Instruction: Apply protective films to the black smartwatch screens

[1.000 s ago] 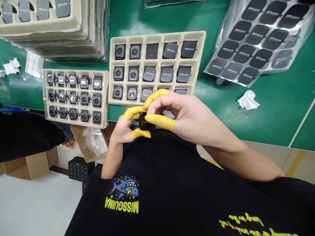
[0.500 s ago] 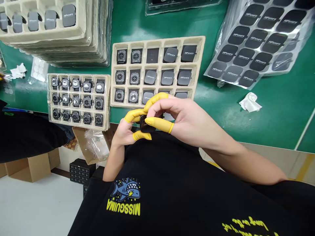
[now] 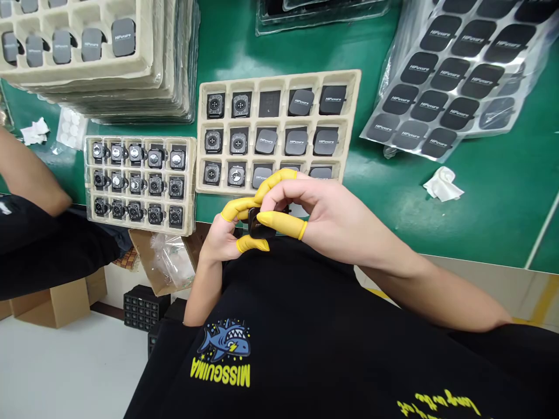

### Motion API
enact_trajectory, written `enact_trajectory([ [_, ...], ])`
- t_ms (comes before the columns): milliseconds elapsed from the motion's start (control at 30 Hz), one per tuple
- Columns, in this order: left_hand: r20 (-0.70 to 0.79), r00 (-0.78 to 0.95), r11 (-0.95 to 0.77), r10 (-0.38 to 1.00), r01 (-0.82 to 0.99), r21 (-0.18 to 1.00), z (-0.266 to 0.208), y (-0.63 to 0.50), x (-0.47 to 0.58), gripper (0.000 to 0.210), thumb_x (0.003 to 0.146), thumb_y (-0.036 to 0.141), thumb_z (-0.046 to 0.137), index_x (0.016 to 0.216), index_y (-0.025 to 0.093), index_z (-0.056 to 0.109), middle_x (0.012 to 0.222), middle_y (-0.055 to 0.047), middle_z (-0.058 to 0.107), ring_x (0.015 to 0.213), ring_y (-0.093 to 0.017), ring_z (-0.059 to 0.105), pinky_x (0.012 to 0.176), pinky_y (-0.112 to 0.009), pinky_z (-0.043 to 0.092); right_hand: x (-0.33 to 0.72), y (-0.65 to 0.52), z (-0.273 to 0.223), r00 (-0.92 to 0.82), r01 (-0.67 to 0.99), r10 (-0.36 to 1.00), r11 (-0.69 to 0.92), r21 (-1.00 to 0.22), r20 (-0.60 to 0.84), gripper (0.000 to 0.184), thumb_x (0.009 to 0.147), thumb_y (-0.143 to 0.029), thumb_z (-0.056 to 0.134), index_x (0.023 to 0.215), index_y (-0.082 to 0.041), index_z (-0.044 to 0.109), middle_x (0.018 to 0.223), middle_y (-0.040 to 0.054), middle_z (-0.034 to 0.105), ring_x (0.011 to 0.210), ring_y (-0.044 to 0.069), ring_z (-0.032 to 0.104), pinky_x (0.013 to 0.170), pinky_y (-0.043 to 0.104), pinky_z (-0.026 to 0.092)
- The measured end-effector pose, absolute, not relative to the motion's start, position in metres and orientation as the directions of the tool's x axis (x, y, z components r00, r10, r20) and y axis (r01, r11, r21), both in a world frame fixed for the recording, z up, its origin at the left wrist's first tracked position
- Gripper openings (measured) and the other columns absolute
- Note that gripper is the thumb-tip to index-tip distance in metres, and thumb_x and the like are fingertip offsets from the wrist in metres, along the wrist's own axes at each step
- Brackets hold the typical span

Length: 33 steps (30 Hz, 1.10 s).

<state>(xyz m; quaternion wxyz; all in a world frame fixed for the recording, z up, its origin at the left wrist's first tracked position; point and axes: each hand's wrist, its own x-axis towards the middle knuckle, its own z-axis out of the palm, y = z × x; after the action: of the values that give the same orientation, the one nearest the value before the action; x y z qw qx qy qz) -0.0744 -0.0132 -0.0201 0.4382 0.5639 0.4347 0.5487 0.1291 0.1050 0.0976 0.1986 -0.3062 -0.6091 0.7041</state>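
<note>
Between both hands, just in front of my black shirt, is a black smartwatch (image 3: 261,233), mostly covered by fingers. My left hand (image 3: 225,235), with yellow finger cots, grips it from the left, thumb below and fingers above. My right hand (image 3: 321,212) pinches its face with thumb and fingertips, also in yellow cots. Right behind the hands lies a beige tray (image 3: 354,110) of smartwatches. Its two left columns show watch backs, and the right ones bear grey HiFuture films. One top-row pocket (image 3: 269,104) holds no watch.
A smaller tray of watches (image 3: 191,192) lies left, below stacked trays (image 3: 172,87). Sheets of HiFuture films (image 3: 430,105) and a crumpled white tissue (image 3: 443,183) are at right. Another person's arm (image 3: 32,174) reaches in at far left. A cardboard box (image 3: 151,262) stands below the table edge.
Another person's bare forearm has come into view at the far left. The view has shifted slightly. My hands keep nearly the same grip on the smartwatch.
</note>
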Motion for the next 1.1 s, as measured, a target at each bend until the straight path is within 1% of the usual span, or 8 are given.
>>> enact_trajectory([
  [67,0.235,0.018,-0.235,0.972,0.011,0.972,-0.0204,-0.0127,-0.0744,0.086,0.079,0.062,0.099,0.152,0.029,0.066,0.135,-0.009,0.084,0.119,-0.027,0.086,0.103,-0.034,0.069,0.1288,0.1054,0.0977,-0.737,0.09,0.647,-0.191,-0.978,-0.194,0.01,0.093,-0.022,0.077,0.084,-0.024,0.074,0.102,0.0029,0.074,0.083,0.018,0.064,0.073,0.033,0.053],
  [233,0.304,0.016,-0.304,0.953,0.005,0.953,-0.0177,-0.0097,-0.0732,0.087,0.079,0.053,0.102,0.155,0.033,0.065,0.135,-0.005,0.084,0.117,-0.024,0.087,0.103,-0.03,0.068,0.128,0.106,0.0981,-0.739,0.088,0.641,-0.214,-0.973,-0.208,0.01,0.092,-0.022,0.077,0.083,-0.024,0.074,0.099,0.0027,0.073,0.084,0.018,0.064,0.073,0.033,0.053],
  [367,0.293,-0.006,-0.293,0.956,0.028,0.956,-0.019,-0.0116,-0.074,0.083,0.081,0.061,0.097,0.153,0.033,0.066,0.131,-0.005,0.085,0.115,-0.022,0.086,0.1,-0.028,0.067,0.1272,0.1062,0.0985,-0.736,0.084,0.645,-0.214,-0.973,-0.206,0.011,0.093,-0.025,0.078,0.083,-0.023,0.075,0.101,0.0031,0.073,0.083,0.018,0.063,0.074,0.033,0.054],
  [500,0.248,0.0,-0.248,0.969,0.039,0.968,-0.0214,-0.0145,-0.075,0.085,0.081,0.067,0.094,0.153,0.031,0.065,0.129,-0.006,0.086,0.109,-0.022,0.087,0.096,-0.029,0.068,0.1267,0.1066,0.0985,-0.734,0.091,0.645,-0.217,-0.972,-0.212,0.012,0.094,-0.025,0.078,0.082,-0.023,0.075,0.1,0.0034,0.073,0.082,0.017,0.063,0.074,0.033,0.054],
  [633,0.275,-0.013,-0.274,0.961,0.056,0.96,-0.0215,-0.0134,-0.0749,0.084,0.081,0.067,0.094,0.152,0.03,0.066,0.131,-0.007,0.085,0.113,-0.023,0.087,0.098,-0.028,0.068,0.1267,0.1069,0.0979,-0.74,0.084,0.642,-0.208,-0.974,-0.201,0.013,0.094,-0.026,0.077,0.082,-0.023,0.074,0.1,0.0031,0.074,0.082,0.017,0.063,0.076,0.033,0.054],
  [767,0.282,0.0,-0.281,0.96,0.085,0.956,-0.0233,-0.0121,-0.0752,0.088,0.078,0.068,0.096,0.151,0.029,0.066,0.131,-0.009,0.085,0.112,-0.024,0.087,0.099,-0.03,0.068,0.1271,0.107,0.0974,-0.731,0.091,0.654,-0.19,-0.978,-0.195,0.013,0.094,-0.026,0.078,0.082,-0.023,0.075,0.103,0.0044,0.074,0.083,0.018,0.064,0.078,0.034,0.055],
  [933,0.267,-0.005,-0.266,0.964,0.073,0.961,-0.0261,-0.0133,-0.0757,0.088,0.076,0.068,0.098,0.15,0.029,0.068,0.13,-0.009,0.085,0.112,-0.025,0.087,0.1,-0.031,0.068,0.1274,0.1073,0.0981,-0.731,0.101,0.653,-0.185,-0.978,-0.199,0.013,0.094,-0.026,0.079,0.082,-0.023,0.075,0.106,0.0053,0.075,0.083,0.018,0.063,0.079,0.034,0.056],
  [1100,0.224,-0.005,-0.223,0.975,0.078,0.972,-0.0263,-0.0134,-0.076,0.09,0.073,0.07,0.099,0.146,0.026,0.07,0.128,-0.01,0.086,0.111,-0.026,0.087,0.098,-0.032,0.068,0.1276,0.1078,0.0998,-0.735,0.096,0.648,-0.195,-0.976,-0.201,0.013,0.094,-0.027,0.079,0.082,-0.023,0.074,0.105,0.0051,0.075,0.083,0.017,0.063,0.078,0.034,0.056],
])
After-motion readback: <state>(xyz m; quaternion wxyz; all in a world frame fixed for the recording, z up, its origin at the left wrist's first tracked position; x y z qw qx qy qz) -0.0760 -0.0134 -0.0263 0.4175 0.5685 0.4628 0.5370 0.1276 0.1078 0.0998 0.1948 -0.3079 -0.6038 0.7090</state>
